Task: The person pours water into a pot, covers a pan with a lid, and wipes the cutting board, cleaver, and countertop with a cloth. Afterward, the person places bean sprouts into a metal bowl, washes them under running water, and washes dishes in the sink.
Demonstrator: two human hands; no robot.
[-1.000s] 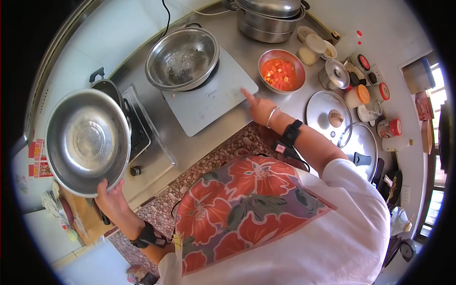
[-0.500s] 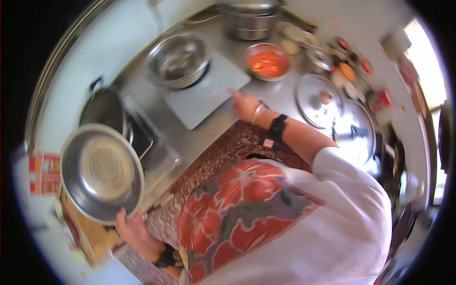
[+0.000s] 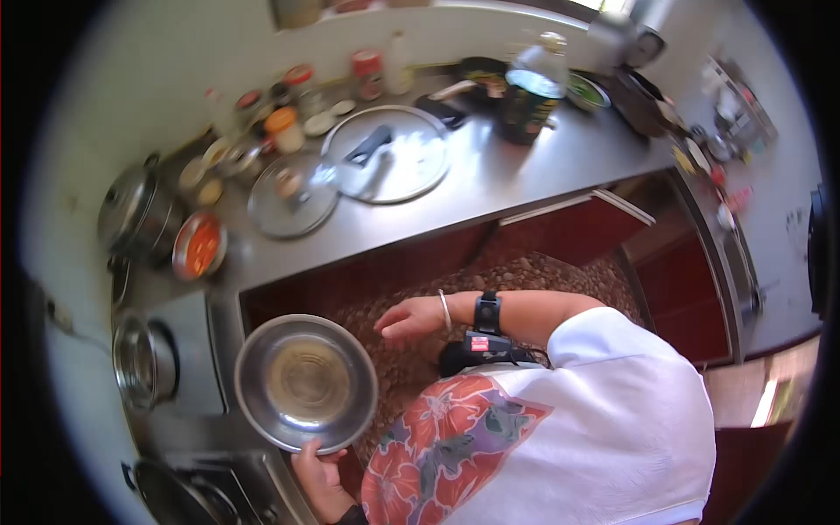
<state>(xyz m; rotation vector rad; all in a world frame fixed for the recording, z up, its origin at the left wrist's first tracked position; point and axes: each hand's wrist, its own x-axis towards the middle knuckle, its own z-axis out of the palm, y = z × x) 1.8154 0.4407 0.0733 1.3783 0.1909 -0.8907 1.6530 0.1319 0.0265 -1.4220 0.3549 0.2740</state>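
My left hand [image 3: 321, 477] grips the near rim of a wide metal basin [image 3: 262, 385], thumb over the edge. Its inside faces up at me and nothing shows in it. My right hand [image 3: 411, 320] hangs in the air just right of the basin, fingers loosely extended, holding nothing. Left of the basin, another steel bowl [image 3: 140, 360] sits on a flat grey board or cooktop [image 3: 197, 350]. Behind it on the counter stands a bowl of orange-red chopped food [image 3: 203, 246].
Two pot lids, one glass [image 3: 289, 219] and one larger [image 3: 420, 166], lie on the steel counter [image 3: 490, 192]. A lidded pot [image 3: 136, 210] fills the left corner. Several jars line the wall, and a large bottle [image 3: 529, 92] stands farther right. A red cabinet door [image 3: 577, 227] hangs open below.
My view has swung right toward the long counter. The basin, still in my left hand, has moved along with it. My right hand has drawn away from the grey board to beside the basin.
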